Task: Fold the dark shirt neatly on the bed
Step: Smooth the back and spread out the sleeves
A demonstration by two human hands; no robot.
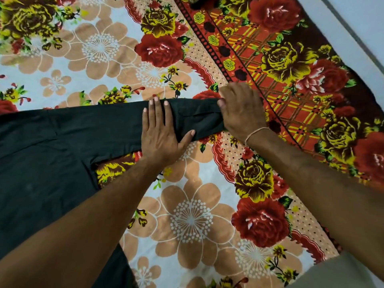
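The dark shirt (52,154) lies flat on the left half of the bed, its body running off the left and bottom edges of the view. One sleeve stretches out to the right across the flowered sheet. My left hand (161,129) lies flat on the middle of that sleeve, fingers spread, pressing it down. My right hand (242,112) grips the cuff end of the sleeve, fingers curled around the fabric, which bunches slightly there.
The bed is covered by a flowered sheet (191,217) with a red patterned border (291,84) along the right. Pale floor (365,28) shows past the bed's right edge. A grey trouser leg (342,273) shows at the bottom right.
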